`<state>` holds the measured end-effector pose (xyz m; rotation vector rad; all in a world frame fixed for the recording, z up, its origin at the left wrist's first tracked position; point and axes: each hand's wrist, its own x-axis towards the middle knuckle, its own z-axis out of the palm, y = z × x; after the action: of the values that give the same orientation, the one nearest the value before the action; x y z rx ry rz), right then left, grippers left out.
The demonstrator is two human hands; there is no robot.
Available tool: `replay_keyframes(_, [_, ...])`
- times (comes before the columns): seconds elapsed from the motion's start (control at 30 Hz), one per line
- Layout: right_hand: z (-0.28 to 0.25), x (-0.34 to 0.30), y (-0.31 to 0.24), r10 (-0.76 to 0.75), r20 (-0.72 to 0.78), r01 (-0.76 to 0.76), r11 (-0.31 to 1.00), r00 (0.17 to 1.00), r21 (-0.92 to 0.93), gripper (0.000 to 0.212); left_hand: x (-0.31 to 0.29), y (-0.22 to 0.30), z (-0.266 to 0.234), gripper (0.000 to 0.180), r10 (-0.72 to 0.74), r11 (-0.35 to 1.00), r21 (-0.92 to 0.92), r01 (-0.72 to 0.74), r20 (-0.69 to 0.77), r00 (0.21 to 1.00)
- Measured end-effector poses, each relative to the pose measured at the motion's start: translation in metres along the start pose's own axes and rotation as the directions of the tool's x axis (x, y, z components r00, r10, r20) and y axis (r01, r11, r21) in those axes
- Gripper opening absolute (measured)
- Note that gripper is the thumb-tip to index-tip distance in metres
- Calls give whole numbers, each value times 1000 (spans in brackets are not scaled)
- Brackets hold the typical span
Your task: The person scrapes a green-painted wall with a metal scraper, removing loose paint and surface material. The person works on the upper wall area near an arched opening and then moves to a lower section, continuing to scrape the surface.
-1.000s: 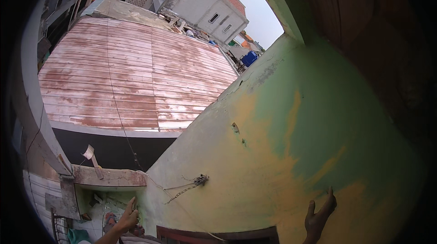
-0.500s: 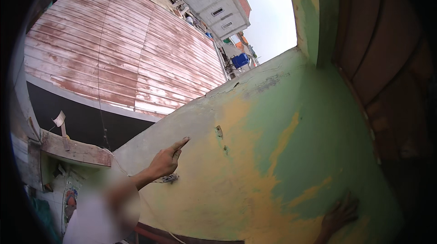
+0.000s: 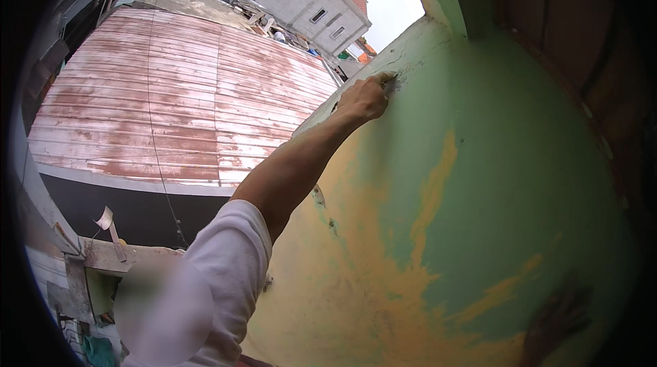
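Observation:
My right hand (image 3: 561, 315) is dim in the shade at the lower right, its fingers spread against the painted wall (image 3: 506, 182). It appears to hold nothing. My left hand is out of view. A co-worker in a white short-sleeved shirt (image 3: 233, 264) reaches across from the lower left. The co-worker's hand (image 3: 366, 98) touches the wall near its upper edge, fingertips at a rough, chipped patch (image 3: 400, 81). The wall is green with streaky orange-yellow patches. Small gouges (image 3: 319, 196) show beside the co-worker's upper arm.
Past the wall's edge lies a rusty, whitish corrugated roof (image 3: 137, 107) with a cable hanging in front. A grey building (image 3: 294, 7) rises behind it. At the lower left is a concrete ledge (image 3: 137, 254). A dark slatted overhang (image 3: 575, 18) covers the upper right.
The co-worker's hand has moved up and right, from pointing near the gouges to touching the chipped patch. The view has shifted. My right hand stays spread low against the wall.

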<state>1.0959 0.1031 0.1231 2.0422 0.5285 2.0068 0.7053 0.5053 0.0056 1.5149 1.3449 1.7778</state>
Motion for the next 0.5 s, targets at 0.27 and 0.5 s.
replay_keyframes(0.27, [20,-5,3,16,-209,15,989,978,147,57,15,-9,23,54,86,996,22,-86,-1,996])
replay_keyframes(0.5, [27,1,6,-13,-288,60,986,958,153,57,5,-7,10,55,81,996,37,-81,7,997])
